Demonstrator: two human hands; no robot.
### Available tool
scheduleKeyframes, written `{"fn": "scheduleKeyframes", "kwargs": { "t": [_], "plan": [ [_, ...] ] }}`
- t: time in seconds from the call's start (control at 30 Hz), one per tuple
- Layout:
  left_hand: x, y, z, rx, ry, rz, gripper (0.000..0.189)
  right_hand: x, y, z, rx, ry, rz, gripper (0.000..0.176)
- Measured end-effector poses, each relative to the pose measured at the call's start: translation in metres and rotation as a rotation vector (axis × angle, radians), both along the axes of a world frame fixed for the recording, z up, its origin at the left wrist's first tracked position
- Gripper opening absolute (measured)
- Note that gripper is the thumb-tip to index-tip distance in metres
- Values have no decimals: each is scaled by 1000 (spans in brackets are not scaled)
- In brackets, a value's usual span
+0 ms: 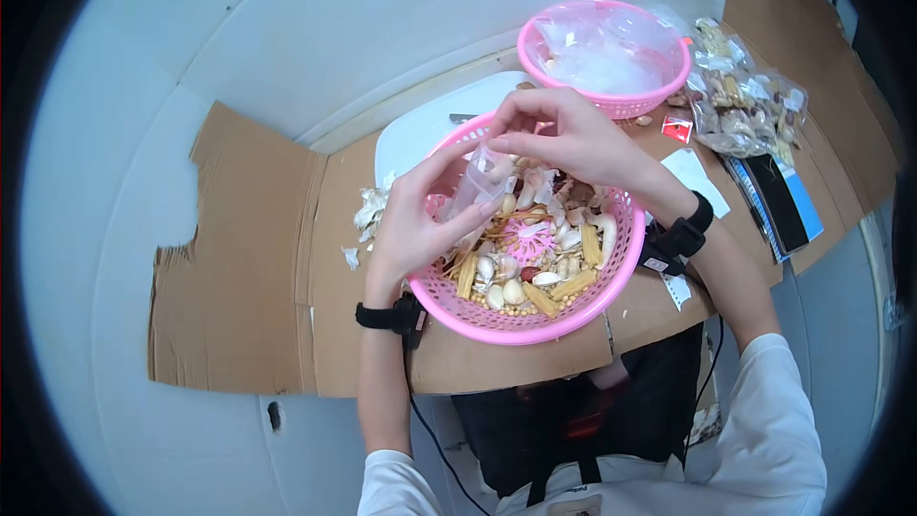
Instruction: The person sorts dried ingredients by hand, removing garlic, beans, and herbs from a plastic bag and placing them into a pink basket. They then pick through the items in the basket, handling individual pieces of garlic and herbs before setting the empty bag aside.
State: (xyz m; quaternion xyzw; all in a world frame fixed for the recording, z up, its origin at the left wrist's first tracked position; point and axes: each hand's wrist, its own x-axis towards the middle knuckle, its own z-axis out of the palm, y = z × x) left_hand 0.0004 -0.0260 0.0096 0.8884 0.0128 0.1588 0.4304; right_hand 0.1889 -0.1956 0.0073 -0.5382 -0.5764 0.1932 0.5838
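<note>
A small transparent plastic bag (471,183) is held over the near pink basket (626,272). My left hand (425,215) is closed around the bag's side, thumb toward the basket's middle. The fingers of my right hand (564,139) pinch together at the bag's top edge. Below in the basket lie garlic cloves (513,292), pale yellow corn pieces (541,300), round yellowish beans (516,310), a dark red date-like piece (529,273) and thin papery skins. Part of the basket's contents is hidden beneath my hands.
Behind stands a second pink basket (604,97) with transparent bags in it. Filled bags (740,119) are piled at the right, near a red packet (677,127) and a blue notebook (800,205). A white board (406,139) and garlic skins (370,212) lie left on cardboard (349,344).
</note>
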Motion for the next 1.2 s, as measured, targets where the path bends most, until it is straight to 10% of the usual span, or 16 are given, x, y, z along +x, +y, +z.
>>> {"fn": "scheduleKeyframes", "kwargs": {
  "t": [0.63,0.93,1.2],
  "plan": [
    [2,1,-6,6,-65,10,66,4,6,-8,131,-120,-47,20],
    [5,1,-9,-95,-153,86,59,2,1,-26,-93,-598,-190,14],
    [4,-1,-10,-95,-135,78,57,-10,-12,-16,-599,-430,-189,15]
  ]
}}
